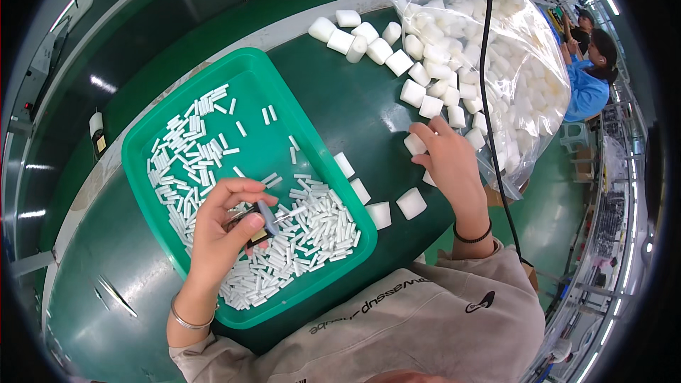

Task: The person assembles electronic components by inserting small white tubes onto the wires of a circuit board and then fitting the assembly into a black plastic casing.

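Observation:
Over the green tray, my left hand (pixel 230 230) is closed around a small black part (pixel 264 220) with a rounded grey end and a thin pale stem; its exact kind is unclear. Beneath it lie many short white tubes (pixel 323 230), heaped in the tray's near end and along its left side. To the right, my right hand (pixel 447 156) pinches a white foam cylinder (pixel 414 145) between thumb and fingers. Several similar foam cylinders (pixel 411 203) lie on the table between the tray and that hand.
The green tray (pixel 294 110) rests on a dark green table (pixel 312 78). A clear plastic bag (pixel 528 50) full of foam cylinders lies open at the far right, some spilled out. A black cable (pixel 484 64) hangs across the bag. Other people (pixel 589 89) sit beyond.

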Demonstrator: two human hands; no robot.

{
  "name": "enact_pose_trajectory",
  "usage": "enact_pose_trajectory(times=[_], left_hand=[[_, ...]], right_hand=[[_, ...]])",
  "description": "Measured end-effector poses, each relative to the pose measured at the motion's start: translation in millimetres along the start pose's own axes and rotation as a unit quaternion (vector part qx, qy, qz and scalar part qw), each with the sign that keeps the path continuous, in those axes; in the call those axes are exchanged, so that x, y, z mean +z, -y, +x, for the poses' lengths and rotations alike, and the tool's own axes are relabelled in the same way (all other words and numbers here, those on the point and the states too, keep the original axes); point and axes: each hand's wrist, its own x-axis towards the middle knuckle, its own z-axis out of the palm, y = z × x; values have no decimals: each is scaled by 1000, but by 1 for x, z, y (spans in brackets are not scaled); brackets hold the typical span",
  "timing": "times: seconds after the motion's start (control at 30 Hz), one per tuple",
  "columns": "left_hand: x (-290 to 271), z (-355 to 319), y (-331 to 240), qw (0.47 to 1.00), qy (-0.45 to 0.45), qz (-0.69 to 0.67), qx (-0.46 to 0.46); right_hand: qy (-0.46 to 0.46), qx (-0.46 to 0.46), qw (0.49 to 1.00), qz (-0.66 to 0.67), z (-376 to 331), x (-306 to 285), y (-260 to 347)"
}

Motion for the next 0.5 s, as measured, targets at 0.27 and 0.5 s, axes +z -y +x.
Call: enact_pose_trajectory(times=[0.27,0.5], left_hand=[[1,-2,-1,1000,-19,-14,-2],[0,-1,0,998,-47,-34,16]], right_hand=[[-14,4,996,83,13,8,-11],[-17,-33,895,444,14,3,7]])
